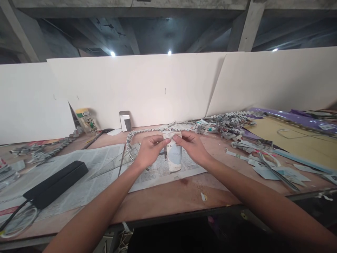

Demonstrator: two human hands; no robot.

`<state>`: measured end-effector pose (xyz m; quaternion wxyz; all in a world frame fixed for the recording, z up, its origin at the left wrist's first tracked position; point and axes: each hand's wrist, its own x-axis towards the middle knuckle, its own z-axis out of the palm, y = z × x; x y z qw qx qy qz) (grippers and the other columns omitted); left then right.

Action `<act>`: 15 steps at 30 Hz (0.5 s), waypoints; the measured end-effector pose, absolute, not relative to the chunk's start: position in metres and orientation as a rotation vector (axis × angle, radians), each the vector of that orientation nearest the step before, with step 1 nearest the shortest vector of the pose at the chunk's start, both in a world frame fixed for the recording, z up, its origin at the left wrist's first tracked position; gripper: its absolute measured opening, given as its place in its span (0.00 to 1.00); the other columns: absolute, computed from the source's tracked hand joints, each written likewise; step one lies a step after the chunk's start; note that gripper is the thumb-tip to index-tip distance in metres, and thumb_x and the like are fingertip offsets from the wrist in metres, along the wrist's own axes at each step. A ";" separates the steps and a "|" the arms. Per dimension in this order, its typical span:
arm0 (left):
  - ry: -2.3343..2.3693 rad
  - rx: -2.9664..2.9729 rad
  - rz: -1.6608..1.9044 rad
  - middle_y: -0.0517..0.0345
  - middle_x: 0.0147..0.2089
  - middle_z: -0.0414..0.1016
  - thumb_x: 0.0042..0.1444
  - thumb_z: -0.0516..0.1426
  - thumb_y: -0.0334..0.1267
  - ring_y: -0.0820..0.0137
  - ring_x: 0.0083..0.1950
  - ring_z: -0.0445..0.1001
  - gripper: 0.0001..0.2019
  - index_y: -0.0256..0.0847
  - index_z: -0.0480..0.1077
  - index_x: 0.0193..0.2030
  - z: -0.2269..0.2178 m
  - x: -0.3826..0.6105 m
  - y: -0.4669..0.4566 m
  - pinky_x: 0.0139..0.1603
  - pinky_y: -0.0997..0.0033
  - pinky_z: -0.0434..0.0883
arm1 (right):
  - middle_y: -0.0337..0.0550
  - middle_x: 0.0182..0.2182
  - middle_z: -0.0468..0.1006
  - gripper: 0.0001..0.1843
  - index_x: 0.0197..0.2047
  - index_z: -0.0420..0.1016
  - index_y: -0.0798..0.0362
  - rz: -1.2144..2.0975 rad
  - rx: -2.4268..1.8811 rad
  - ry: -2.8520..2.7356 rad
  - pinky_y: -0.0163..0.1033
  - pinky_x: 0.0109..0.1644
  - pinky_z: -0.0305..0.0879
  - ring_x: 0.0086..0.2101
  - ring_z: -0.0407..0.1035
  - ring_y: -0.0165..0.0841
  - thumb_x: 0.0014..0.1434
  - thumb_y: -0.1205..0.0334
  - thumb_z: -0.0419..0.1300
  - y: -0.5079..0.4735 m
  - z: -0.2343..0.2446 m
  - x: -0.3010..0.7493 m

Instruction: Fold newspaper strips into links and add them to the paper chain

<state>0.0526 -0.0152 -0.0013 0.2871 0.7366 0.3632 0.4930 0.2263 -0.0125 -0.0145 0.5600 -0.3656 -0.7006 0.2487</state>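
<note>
Both hands meet over the middle of the table and pinch the top edge of a folded newspaper strip that hangs down between them. My left hand grips its upper left corner with thumb and fingers closed. My right hand grips the upper right corner the same way. Just behind the hands lies a long chain of folded paper links that curves across spread newspaper sheets.
A black case lies at the left on the newspaper, with a cable loop near the front edge. Heaps of folded paper pieces sit at the back right. Scissors, paper scraps, yellow board, a bottle and a phone stand around.
</note>
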 end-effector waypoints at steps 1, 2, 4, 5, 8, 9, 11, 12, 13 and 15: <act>0.961 1.979 1.312 0.64 0.20 0.53 0.53 0.57 0.47 0.77 0.22 0.52 0.19 0.38 0.60 0.18 -0.001 0.053 -0.016 0.23 0.75 0.53 | 0.34 0.20 0.61 0.19 0.21 0.64 0.53 0.593 -0.868 -1.641 0.34 0.29 0.52 0.24 0.56 0.28 0.54 0.49 0.59 -0.013 -0.014 0.226; 0.950 1.990 1.310 0.64 0.20 0.54 0.53 0.56 0.47 0.77 0.23 0.52 0.19 0.38 0.61 0.18 -0.001 0.053 -0.016 0.23 0.75 0.54 | 0.34 0.19 0.61 0.19 0.21 0.64 0.53 0.600 -0.873 -1.630 0.34 0.28 0.52 0.24 0.56 0.28 0.54 0.49 0.59 -0.013 -0.014 0.226; 0.936 2.013 1.301 0.63 0.21 0.56 0.54 0.55 0.47 0.76 0.23 0.54 0.18 0.38 0.64 0.20 -0.001 0.054 -0.017 0.24 0.75 0.55 | 0.34 0.19 0.61 0.19 0.20 0.62 0.53 0.619 -0.865 -1.609 0.34 0.29 0.52 0.24 0.57 0.28 0.53 0.50 0.60 -0.013 -0.015 0.226; 0.934 2.020 1.295 0.63 0.21 0.56 0.55 0.55 0.47 0.76 0.24 0.54 0.17 0.38 0.66 0.21 -0.001 0.054 -0.017 0.24 0.75 0.56 | 0.34 0.19 0.61 0.20 0.20 0.61 0.53 0.629 -0.855 -1.598 0.34 0.29 0.52 0.24 0.58 0.28 0.53 0.50 0.60 -0.013 -0.015 0.226; 0.941 2.020 1.288 0.63 0.22 0.60 0.55 0.54 0.47 0.75 0.25 0.57 0.16 0.38 0.69 0.24 -0.001 0.054 -0.018 0.25 0.75 0.58 | 0.34 0.19 0.63 0.20 0.19 0.61 0.53 0.646 -0.826 -1.571 0.35 0.29 0.53 0.24 0.59 0.28 0.51 0.49 0.62 -0.013 -0.015 0.226; 0.938 2.016 1.293 0.63 0.22 0.61 0.55 0.54 0.47 0.75 0.26 0.59 0.15 0.38 0.70 0.25 -0.001 0.054 -0.019 0.26 0.75 0.59 | 0.35 0.19 0.64 0.20 0.20 0.62 0.53 0.647 -0.823 -1.570 0.35 0.29 0.54 0.24 0.59 0.28 0.51 0.49 0.62 -0.013 -0.016 0.226; 0.922 2.003 1.311 0.62 0.23 0.64 0.55 0.55 0.46 0.74 0.26 0.61 0.15 0.39 0.70 0.24 -0.001 0.055 -0.020 0.27 0.75 0.61 | 0.35 0.20 0.66 0.19 0.21 0.65 0.53 0.643 -0.821 -1.575 0.35 0.29 0.55 0.25 0.60 0.29 0.50 0.48 0.62 -0.012 -0.016 0.226; 0.917 1.993 1.326 0.62 0.23 0.65 0.55 0.56 0.46 0.74 0.27 0.62 0.15 0.39 0.70 0.23 -0.001 0.055 -0.020 0.28 0.75 0.62 | 0.35 0.20 0.66 0.19 0.21 0.66 0.53 0.639 -0.819 -1.579 0.35 0.30 0.55 0.25 0.60 0.29 0.50 0.48 0.62 -0.012 -0.016 0.226; 0.916 1.983 1.341 0.62 0.23 0.66 0.54 0.56 0.46 0.74 0.27 0.63 0.15 0.39 0.70 0.23 -0.001 0.055 -0.020 0.28 0.75 0.62 | 0.36 0.21 0.66 0.18 0.22 0.66 0.53 0.635 -0.816 -1.583 0.35 0.30 0.55 0.25 0.60 0.29 0.50 0.48 0.62 -0.012 -0.017 0.226; 0.929 1.968 1.368 0.61 0.23 0.67 0.54 0.57 0.46 0.73 0.28 0.65 0.13 0.39 0.72 0.24 0.000 0.055 -0.020 0.29 0.75 0.64 | 0.36 0.21 0.67 0.18 0.22 0.67 0.53 0.628 -0.813 -1.587 0.36 0.30 0.56 0.26 0.61 0.30 0.50 0.48 0.62 -0.011 -0.018 0.226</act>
